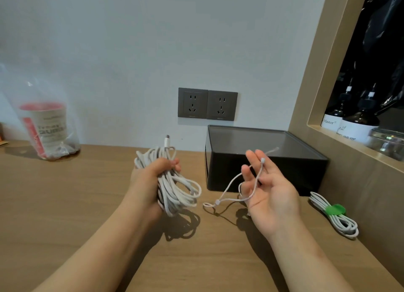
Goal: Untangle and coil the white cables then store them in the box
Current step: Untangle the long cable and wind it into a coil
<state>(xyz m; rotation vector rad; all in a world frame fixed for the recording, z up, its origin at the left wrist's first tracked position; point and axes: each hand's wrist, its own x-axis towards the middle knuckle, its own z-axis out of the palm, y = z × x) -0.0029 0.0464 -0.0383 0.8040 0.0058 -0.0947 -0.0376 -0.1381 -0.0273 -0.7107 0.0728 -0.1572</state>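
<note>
My left hand grips a coiled bundle of white cable above the wooden desk, and a plug end sticks up from the top of the bundle. My right hand is raised palm up with its fingers spread. A thin white cord tie with small beads is looped around those fingers and hangs down toward the desk. The black box stands behind my right hand against the wall, its lid on. A second white cable coil, bound with a green tie, lies on the desk at the right.
A clear plastic bag holding a red and white cup stands at the back left. Two grey wall sockets sit above the box. A wood-framed niche at the right holds dark bottles and a glass jar.
</note>
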